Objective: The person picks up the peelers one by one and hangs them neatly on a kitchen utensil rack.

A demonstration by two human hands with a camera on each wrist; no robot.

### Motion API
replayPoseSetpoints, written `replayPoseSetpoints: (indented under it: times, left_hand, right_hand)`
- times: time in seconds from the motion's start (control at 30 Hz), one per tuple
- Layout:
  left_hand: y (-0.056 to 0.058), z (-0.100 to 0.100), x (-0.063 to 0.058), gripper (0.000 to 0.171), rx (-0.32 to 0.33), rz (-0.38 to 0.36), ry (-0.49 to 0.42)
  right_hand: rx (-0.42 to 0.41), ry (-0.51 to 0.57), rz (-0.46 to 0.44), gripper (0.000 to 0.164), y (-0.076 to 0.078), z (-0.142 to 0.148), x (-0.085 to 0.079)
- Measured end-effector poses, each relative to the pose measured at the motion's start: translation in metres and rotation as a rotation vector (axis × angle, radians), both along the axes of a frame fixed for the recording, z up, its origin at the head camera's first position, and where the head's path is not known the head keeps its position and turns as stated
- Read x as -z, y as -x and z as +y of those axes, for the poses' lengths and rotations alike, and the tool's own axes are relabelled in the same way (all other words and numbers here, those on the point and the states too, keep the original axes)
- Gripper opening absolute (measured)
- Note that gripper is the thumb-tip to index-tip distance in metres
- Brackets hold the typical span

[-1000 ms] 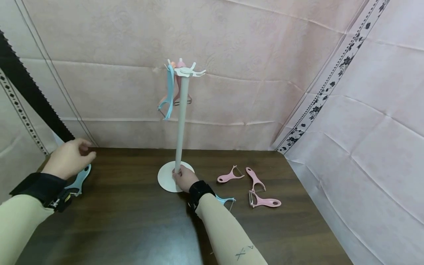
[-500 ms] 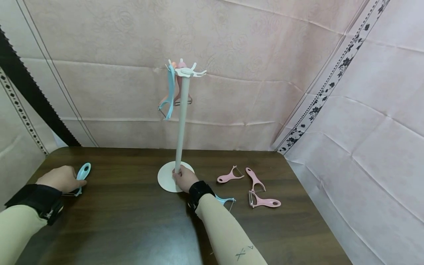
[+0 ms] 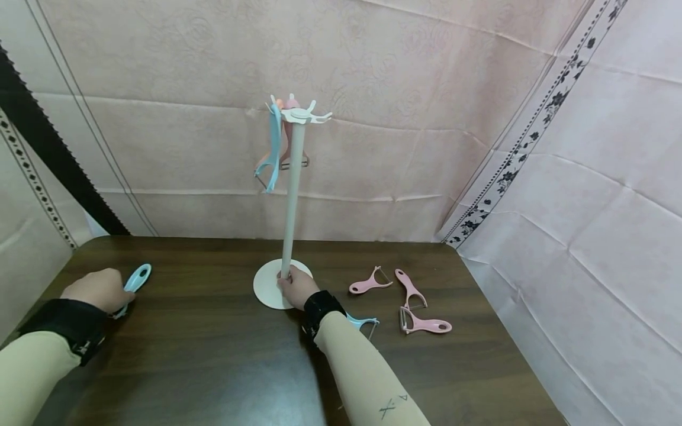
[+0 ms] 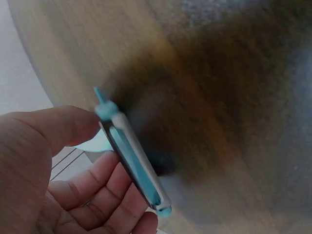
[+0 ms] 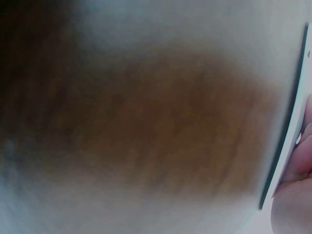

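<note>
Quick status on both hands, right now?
Left hand: closed, holding a blue peeler between thumb and fingers.
Right hand: closed, holding the white stand low on its pole.

Right wristband (image 3: 321, 306): black, broad. Behind right wristband, right sleeve (image 3: 359, 361): pale cream, close-fitting; dark marking (image 3: 391, 406) farther behind it, X-like strokes plus small triangle. Left of right wristband: left wristband (image 3: 61, 322), also black, matching left sleeve (image 3: 34, 370). Left hand (image 3: 98, 290), right hand (image 3: 298, 288) bare.
</note>
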State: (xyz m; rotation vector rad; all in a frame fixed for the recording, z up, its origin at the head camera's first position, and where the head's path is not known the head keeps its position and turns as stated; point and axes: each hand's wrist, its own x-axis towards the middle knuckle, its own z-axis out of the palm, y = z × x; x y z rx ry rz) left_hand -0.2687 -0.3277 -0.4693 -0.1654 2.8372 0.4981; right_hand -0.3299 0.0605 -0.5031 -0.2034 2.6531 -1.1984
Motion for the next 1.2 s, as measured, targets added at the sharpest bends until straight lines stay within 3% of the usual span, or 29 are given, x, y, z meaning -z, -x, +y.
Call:
replayPoseSetpoints:
  times: [0.33,0.7,0.93,1.2]
  left_hand:
    - [0.004,0.005,0.006,0.036,-0.036,-0.003,0.034]
    - [0.000,0.007,0.004,0.041,0.026,0.044,0.038]
    - [0.001,0.009,0.004,0.040,0.034,0.028,0.034]
    - [0.000,0.018,-0.002,0.037,0.100,0.102,-0.019]
  right_hand:
    - [0.007,0.008,-0.010,0.011,0.000,0.002,0.001]
    - [0.001,0.010,-0.007,0.010,0.001,0.001,0.001]
    - [-0.009,0.002,-0.004,0.011,0.000,0.001,-0.001]
    - [-0.031,-0.009,0.042,0.012,-0.004,0.001,-0.004]
